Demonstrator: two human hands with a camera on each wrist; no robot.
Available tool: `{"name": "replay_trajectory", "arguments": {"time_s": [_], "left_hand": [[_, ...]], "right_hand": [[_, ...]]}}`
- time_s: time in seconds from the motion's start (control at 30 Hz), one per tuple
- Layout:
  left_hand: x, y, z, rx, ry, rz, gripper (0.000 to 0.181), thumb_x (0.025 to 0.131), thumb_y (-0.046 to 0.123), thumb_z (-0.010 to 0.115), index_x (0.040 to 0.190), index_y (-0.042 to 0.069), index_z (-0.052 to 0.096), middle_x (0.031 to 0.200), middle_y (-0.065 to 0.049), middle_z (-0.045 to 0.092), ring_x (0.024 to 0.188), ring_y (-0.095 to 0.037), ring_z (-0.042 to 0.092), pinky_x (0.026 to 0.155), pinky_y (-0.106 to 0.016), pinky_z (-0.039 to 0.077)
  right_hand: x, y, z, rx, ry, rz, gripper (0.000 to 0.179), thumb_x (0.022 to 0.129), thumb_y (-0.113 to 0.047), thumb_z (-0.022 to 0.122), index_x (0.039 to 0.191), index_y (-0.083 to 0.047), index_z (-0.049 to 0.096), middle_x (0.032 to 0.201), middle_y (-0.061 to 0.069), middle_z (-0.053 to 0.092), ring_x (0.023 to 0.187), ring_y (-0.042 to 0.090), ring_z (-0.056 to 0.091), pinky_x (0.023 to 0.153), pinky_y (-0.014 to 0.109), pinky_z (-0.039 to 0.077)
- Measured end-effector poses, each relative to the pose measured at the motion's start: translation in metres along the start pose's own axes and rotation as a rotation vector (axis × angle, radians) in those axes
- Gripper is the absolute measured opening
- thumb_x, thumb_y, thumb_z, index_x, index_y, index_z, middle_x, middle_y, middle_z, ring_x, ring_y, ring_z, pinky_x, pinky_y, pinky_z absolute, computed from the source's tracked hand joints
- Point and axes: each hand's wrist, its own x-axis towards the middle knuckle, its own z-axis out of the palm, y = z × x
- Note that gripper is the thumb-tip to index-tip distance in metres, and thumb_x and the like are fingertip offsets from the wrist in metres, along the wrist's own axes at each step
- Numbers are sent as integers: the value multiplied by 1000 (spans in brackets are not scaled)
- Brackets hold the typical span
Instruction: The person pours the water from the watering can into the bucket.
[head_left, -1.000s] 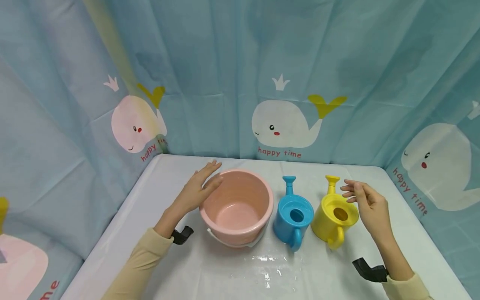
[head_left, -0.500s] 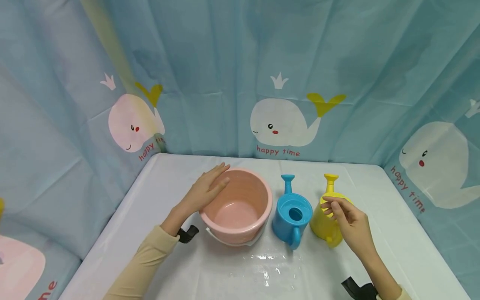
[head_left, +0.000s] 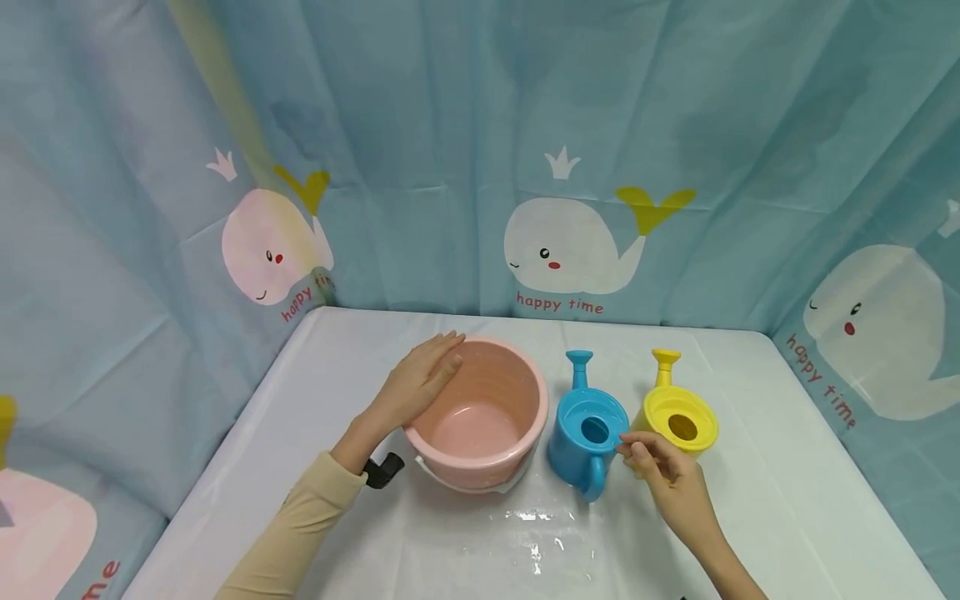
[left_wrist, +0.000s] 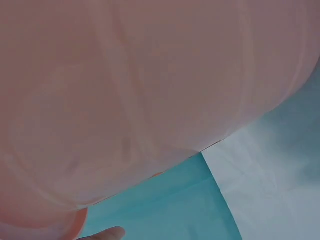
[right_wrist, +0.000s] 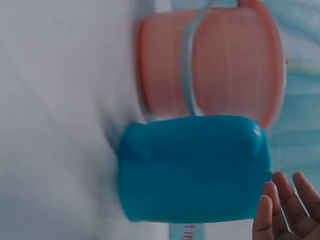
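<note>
My left hand [head_left: 416,379] rests on the left rim of the pink bucket [head_left: 534,433], fingers straight and the thumb over the bucket's opening. In the left wrist view the bucket wall [left_wrist: 175,75] fills most of the picture, with one fingertip [left_wrist: 114,233] showing at the bottom. The blue watering can [head_left: 570,454] stands upright right of the bucket. Its right top edge is at the fingertips of my right hand [head_left: 675,492], whose fingers are loosely bent around nothing. Behind that hand stands the yellow watering can [head_left: 678,400], its handle and lower body hidden.
A white-covered table [head_left: 810,467] bears everything, with wet shiny spots in front of the bucket. The bucket's pale handle [right_wrist: 187,65] hangs down along its front. A blue curtain [head_left: 420,150] with printed whales rises behind and at both sides.
My right hand has moved left and nearer, from beside the yellow watering can to the blue one's edge. My left hand has shifted slightly right onto the bucket rim.
</note>
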Motion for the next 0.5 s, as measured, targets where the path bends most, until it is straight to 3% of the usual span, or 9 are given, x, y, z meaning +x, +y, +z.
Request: {"name": "replay_trajectory", "arguments": {"time_s": [0.27,0.5], "left_hand": [[0,-1,-1,48,-1,0,53,98,47,33,140,16,42,145,-6,39,136,-29,31,109,-51,25],[0,-1,1,45,-6,-8,56,97,51,32,140,16,43,146,-4,38,137,-26,29,110,-50,24]], "right_hand": [[-12,14,18,47,6,75,12,94,-15,55,103,-10,61,94,2,64,76,7,59,63,24,54],[-16,17,26,-7,-3,107,11,92,-17,59,99,-10,62,91,-3,65,79,4,60,71,19,51]]}}
